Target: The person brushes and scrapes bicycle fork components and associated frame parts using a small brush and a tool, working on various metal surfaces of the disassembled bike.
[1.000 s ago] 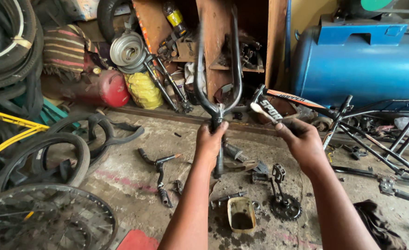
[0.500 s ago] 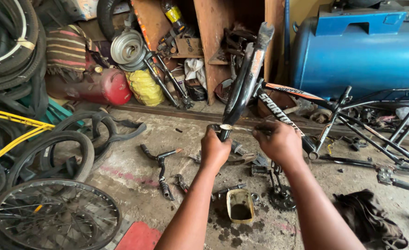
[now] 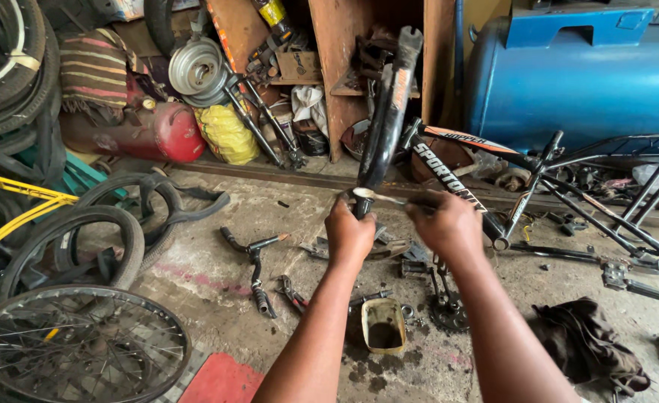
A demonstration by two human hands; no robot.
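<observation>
Left hand (image 3: 349, 235) is closed in a full fist around the bottom of a black bicycle fork (image 3: 386, 119), at the steerer end. The fork points up toward 12 o'clock, tilted slightly right, with its dropout tips up by the wooden shelf unit (image 3: 344, 75).

Right hand (image 3: 444, 224) sits just right of the left, fingers curled shut. A thin pale tool or rod (image 3: 378, 196) runs from it across to the fork's base at the left fist. Can't tell what the tool is; its tip is hidden where it meets the fork.

Progress, judged from the layout:
- The fork is out of the frame. The black bike frame (image 3: 493, 168) lies on the floor at 2 o'clock, apart from the fork, with no wheels on it.
- Work is going on at the fork's lower end, both hands on it. Can't tell whether something is being cleaned, pried or fitted.
- Nothing is reassembled. Loose parts are scattered on the concrete.

Around the hands:
- Small open tin (image 3: 383, 326) with dark contents at 6 o'clock, just below the forearms.
- Chainring and crank (image 3: 446, 310) at 5 o'clock, near the tin.
- Handlebar stem (image 3: 255, 261) and pliers (image 3: 292, 291) at 8 o'clock.
- Spoked wheel (image 3: 83, 347) and loose tyres (image 3: 83, 239) well off at 8–9 o'clock.
- Dark rag (image 3: 587, 343) at 4 o'clock.
- Blue tank (image 3: 575, 75) at 1–2 o'clock, red gas cylinder (image 3: 158, 134) at 10 o'clock.
</observation>
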